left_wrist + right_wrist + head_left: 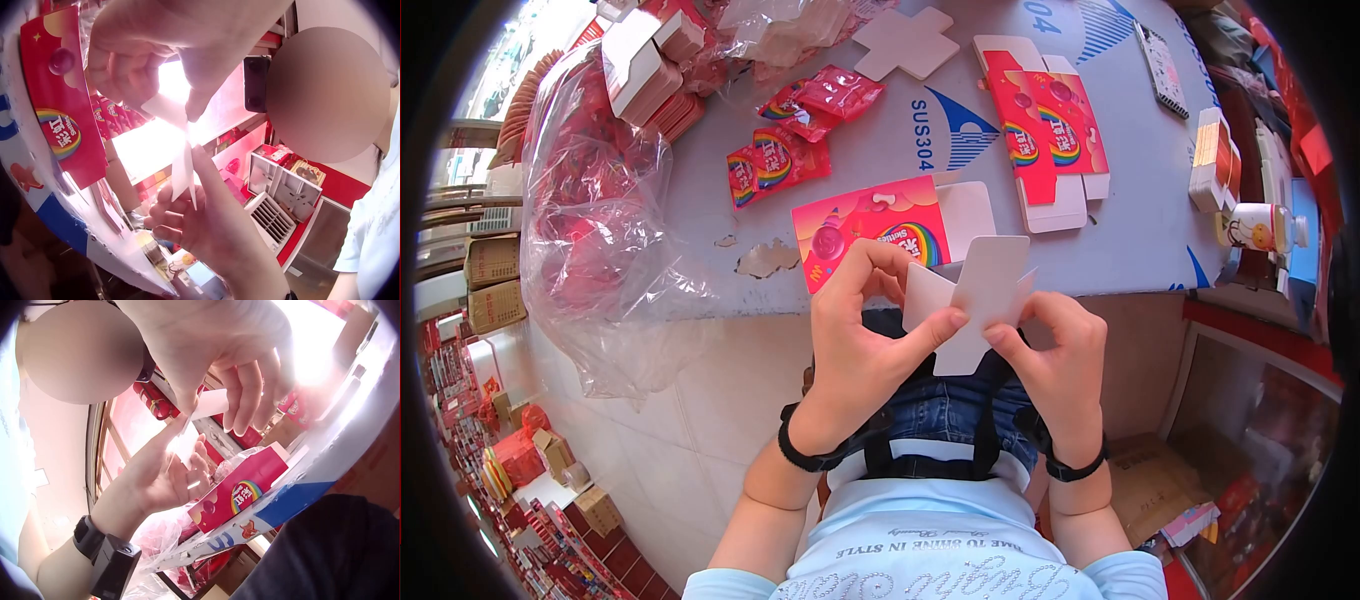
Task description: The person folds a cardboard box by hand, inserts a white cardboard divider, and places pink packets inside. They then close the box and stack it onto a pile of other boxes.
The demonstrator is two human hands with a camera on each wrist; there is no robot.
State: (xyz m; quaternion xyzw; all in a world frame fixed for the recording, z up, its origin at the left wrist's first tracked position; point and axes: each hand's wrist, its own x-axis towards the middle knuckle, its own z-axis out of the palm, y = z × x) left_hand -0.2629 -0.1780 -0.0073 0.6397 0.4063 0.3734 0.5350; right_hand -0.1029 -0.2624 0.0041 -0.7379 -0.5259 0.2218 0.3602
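A white card with folded-up flaps point(992, 275) is held between both hands over the table's front edge. My left hand point(862, 325) pinches its left side, thumb on the near face. On the other side my right hand point(1057, 348) grips it between thumb and curled fingers. The left wrist view shows the card point(181, 165) nearly edge-on between the two thumbs. Just beyond the left hand lies a red Skittles box point(865, 222) with a rainbow print and a white flap at its right end.
Shiny red candy packets point(775, 165) lie left of centre. A stack of white cross-shaped cards point(908, 42) sits farther back. Red flattened boxes point(1055, 130) lie at right, near a bottle point(1258, 226). A clear plastic bag point(615, 290) hangs over the left edge.
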